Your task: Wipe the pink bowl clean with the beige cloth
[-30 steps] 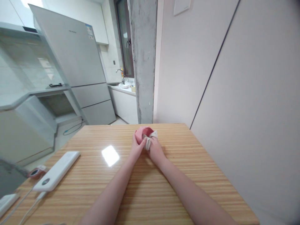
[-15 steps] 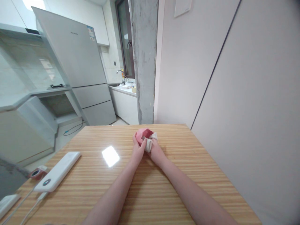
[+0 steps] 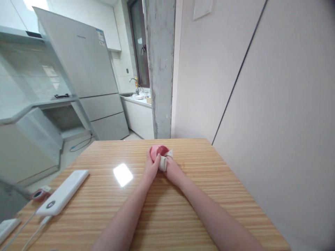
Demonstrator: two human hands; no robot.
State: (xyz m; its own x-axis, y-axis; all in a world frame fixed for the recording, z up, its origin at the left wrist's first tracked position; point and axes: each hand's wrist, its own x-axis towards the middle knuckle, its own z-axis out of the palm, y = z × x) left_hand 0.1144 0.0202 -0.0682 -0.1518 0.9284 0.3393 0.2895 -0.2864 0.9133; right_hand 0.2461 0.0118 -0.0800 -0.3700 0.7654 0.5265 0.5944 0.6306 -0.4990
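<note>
Item (image 3: 159, 151), pink, round, gripped by left hand (image 3: 151, 169); white cloth (image 3: 164, 161) pinched by right hand (image 3: 171, 170); both at far middle of table (image 3: 183, 216). Judged light, soft; best cupped.

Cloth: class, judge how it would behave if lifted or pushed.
The cloth probably flops: it is crumpled in the right hand against the pink object in the left hand. Likely light; pushed, it would probably bunch, not slide.
</note>
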